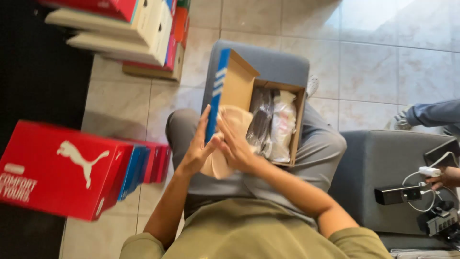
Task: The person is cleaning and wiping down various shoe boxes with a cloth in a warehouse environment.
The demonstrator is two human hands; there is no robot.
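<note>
Head view, looking straight down at my lap: an open cardboard shoebox (278,96) with plain brown inner walls rests on my grey-trousered thighs, its blue, white-striped lid (216,93) hinged upright along the near-left edge. Inside lie bundles wrapped in crinkled, glossy clear plastic (274,124), tight against the box's right wall.

My left hand (196,148) is open, fingers loosely spread, palm pressed to the outer face of the lid. My right hand (235,144) is likewise flat and open, laid against a pale, soft-looking beige piece (237,117) that sits between the two palms at the lid's inner side; whether it is paper or cloth I cannot tell. The piece is sandwiched rather than pinched, and neither hand closes around it.

Edges and room: a grey upholstered stool (268,62) lies beyond the box, glossy beige floor tiles (383,57) open to the upper right. Stacked red shoeboxes (62,168) crowd my left elbow; more cartons (139,29) are stacked top left. On the grey seat (378,168) at right, another person's hand (443,178) holds a white charger with cables
</note>
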